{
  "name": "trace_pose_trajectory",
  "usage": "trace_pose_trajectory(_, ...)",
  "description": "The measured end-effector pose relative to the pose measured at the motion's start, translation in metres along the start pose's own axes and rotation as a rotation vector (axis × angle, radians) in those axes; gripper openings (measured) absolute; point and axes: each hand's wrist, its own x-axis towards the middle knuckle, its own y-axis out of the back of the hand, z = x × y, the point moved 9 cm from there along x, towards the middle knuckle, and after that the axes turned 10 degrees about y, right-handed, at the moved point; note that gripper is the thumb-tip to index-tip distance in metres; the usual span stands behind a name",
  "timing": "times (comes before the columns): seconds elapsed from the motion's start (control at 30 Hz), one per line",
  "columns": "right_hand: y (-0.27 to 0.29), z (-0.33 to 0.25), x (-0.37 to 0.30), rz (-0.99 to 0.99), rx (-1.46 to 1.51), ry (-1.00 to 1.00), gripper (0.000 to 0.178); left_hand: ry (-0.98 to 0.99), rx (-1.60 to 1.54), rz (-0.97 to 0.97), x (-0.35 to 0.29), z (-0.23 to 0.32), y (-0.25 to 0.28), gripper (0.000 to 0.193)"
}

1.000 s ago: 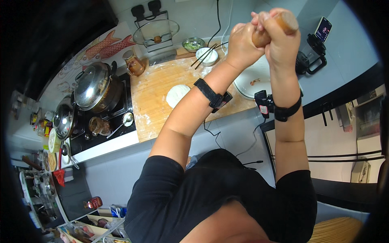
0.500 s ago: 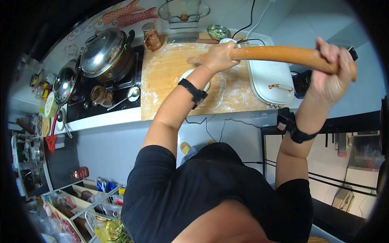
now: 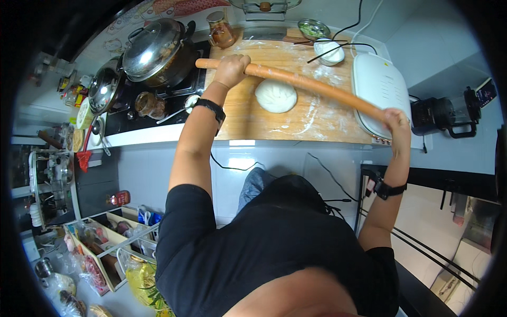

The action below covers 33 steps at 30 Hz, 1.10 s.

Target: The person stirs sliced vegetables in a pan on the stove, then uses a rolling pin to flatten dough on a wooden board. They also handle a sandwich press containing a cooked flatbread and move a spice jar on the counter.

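A long wooden rolling pin (image 3: 311,83) slants across the cutting board, its right end nearer to me. My left hand (image 3: 232,71) is closed around it near its left end, and my right hand (image 3: 397,122) grips the other end beside the white appliance. A round, flattened piece of white dough (image 3: 276,95) with a creased top lies just on my side of the pin. White flour is scattered over the wooden board (image 3: 248,119). The pin looks held above the board, though the gap is hard to judge.
Behind the pin are a bowl of flour (image 3: 328,53), a bowl of chopped greens (image 3: 313,29), a knife (image 3: 264,34) and a jar (image 3: 221,33). Lidded pots (image 3: 158,53) stand on the stove at left. A white electric cooker (image 3: 383,87) and a blender (image 3: 449,119) are at right.
My left hand has slid toward the pin's left end, and my right hand has come lower and nearer. The pin's slant has steepened, and the dough is now in full view.
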Motion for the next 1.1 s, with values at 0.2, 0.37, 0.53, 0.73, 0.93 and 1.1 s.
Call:
trace_pose_trajectory(0.2, -0.138, 0.005, -0.032, -0.487, -0.842, 0.335, 0.036, -0.224, -0.055, -0.064, 0.013, 0.024, -0.02, 0.022)
trace_pose_trajectory(0.37, -0.149, 0.019, -0.04, -0.257, -0.957, 0.094, 0.038, -0.329, -0.311, 0.091, -0.002, 0.056, -0.018, 0.037)
trace_pose_trajectory(0.53, -0.115, 0.042, -0.096, -0.081, -0.941, -0.156, 0.037, -0.507, -0.404, -0.208, -0.023, 0.094, -0.092, 0.034)
trace_pose_trajectory(0.73, -0.108, 0.047, -0.143, 0.045, -0.927, -0.219, 0.036, -0.525, -0.312, -0.56, -0.01, 0.099, -0.167, 0.027)
trace_pose_trajectory(0.93, -0.112, 0.061, -0.158, 0.055, -0.849, -0.245, 0.032, -0.356, -0.088, -0.639, 0.004, 0.077, -0.16, 0.023)
trace_pose_trajectory(1.1, -0.11, 0.068, -0.157, 0.07, -0.819, -0.241, 0.033, -0.653, -0.33, -0.502, 0.002, 0.119, -0.145, 0.016)
